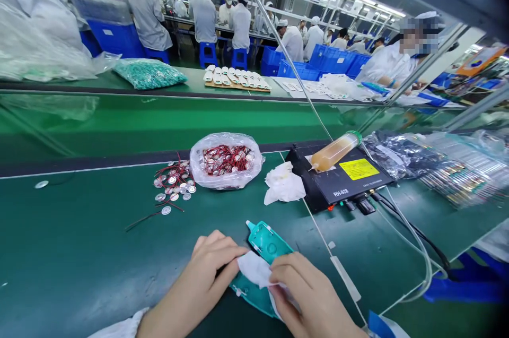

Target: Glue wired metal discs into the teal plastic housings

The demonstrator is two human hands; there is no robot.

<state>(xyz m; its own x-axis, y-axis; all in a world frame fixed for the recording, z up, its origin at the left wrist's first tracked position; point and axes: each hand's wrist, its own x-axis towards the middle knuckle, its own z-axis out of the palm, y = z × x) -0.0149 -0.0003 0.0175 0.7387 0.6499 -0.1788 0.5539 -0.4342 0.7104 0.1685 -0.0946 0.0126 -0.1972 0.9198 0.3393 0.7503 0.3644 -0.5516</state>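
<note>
A teal plastic housing [267,245] lies on the green table near its front edge. My left hand [202,279] holds its left side, fingers curled around the edge. My right hand [312,295] pinches a white cloth [254,269] and presses it onto the middle of the housing. The lower part of the housing is hidden under both hands.
A bag of small discs with red wires [226,160] and loose discs [175,184] lie ahead left. A crumpled white tissue [283,183], a black box [342,181] with a syringe of amber fluid [336,151] and cables [413,232] sit to the right. Workers stand beyond the conveyor.
</note>
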